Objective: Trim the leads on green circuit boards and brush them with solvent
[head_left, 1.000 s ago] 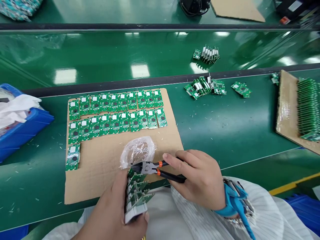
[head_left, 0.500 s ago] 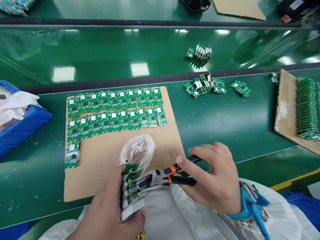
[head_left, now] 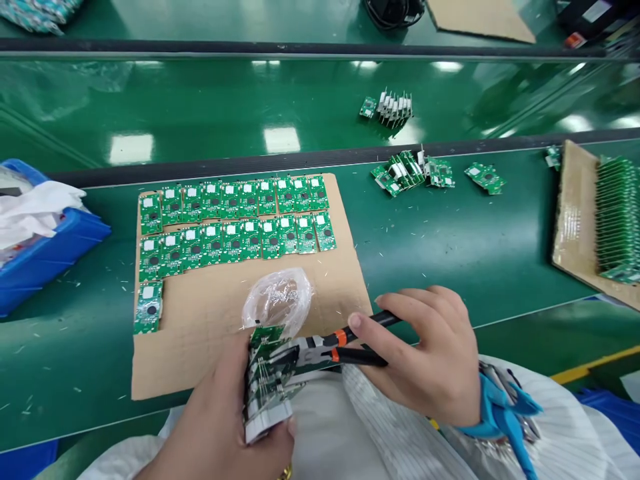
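In my left hand (head_left: 225, 413) I grip a small stack of green circuit boards (head_left: 265, 373), with thin metal pins showing along its right side and a white part at the bottom. My right hand (head_left: 420, 353) is wrapped round the black and orange handles of diagonal cutters (head_left: 313, 350). The cutters' jaws reach in among the pins of the held stack; whether they touch a pin is too small to tell. Just beyond the stack lies a clear plastic ring-shaped dish (head_left: 247, 303) with tiny clippings inside, resting on a cardboard sheet (head_left: 200, 360).
Rows of green boards (head_left: 230, 240) lie on the cardboard. More boards (head_left: 405, 170) sit in a cluster at the back right, and others (head_left: 395, 110) on the far green conveyor. A blue bin (head_left: 75, 233) stands left, a cardboard tray (head_left: 575, 220) of upright boards right. Clippings litter the table.
The cutters have moved down and right from the stack's top edge to its pins, with my right hand shifting right. My left hand still holds the stack. The conveyor boards have drifted left.
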{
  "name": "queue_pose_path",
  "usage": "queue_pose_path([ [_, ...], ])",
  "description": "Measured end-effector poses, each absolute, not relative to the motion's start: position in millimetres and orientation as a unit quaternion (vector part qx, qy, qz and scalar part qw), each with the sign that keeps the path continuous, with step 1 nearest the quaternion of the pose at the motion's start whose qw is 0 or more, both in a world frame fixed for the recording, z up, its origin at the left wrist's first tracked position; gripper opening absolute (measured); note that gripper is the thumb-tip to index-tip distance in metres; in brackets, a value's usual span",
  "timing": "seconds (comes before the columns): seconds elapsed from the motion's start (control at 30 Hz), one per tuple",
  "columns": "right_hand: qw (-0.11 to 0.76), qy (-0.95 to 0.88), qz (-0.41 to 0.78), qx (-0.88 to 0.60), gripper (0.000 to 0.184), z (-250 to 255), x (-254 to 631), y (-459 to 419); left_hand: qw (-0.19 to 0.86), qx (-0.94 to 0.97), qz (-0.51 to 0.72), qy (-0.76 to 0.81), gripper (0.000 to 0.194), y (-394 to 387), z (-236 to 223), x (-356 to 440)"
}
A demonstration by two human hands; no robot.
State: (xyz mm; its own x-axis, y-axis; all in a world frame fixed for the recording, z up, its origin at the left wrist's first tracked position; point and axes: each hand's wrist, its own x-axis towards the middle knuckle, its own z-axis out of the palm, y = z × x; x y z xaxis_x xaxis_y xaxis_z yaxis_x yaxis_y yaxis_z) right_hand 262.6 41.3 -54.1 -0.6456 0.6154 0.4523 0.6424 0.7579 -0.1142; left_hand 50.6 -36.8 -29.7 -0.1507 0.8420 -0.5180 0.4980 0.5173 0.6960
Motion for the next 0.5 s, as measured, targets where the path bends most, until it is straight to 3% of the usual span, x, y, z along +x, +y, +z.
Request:
queue_pose_path([
  [0.5, 0.250, -0.908, -0.010, -0.336, 0.034, -49.1, 249.2, 45.6, 0.516, 0.416, 0.167, 0.730, 0.052, -31.3, -28.7, 50.8],
])
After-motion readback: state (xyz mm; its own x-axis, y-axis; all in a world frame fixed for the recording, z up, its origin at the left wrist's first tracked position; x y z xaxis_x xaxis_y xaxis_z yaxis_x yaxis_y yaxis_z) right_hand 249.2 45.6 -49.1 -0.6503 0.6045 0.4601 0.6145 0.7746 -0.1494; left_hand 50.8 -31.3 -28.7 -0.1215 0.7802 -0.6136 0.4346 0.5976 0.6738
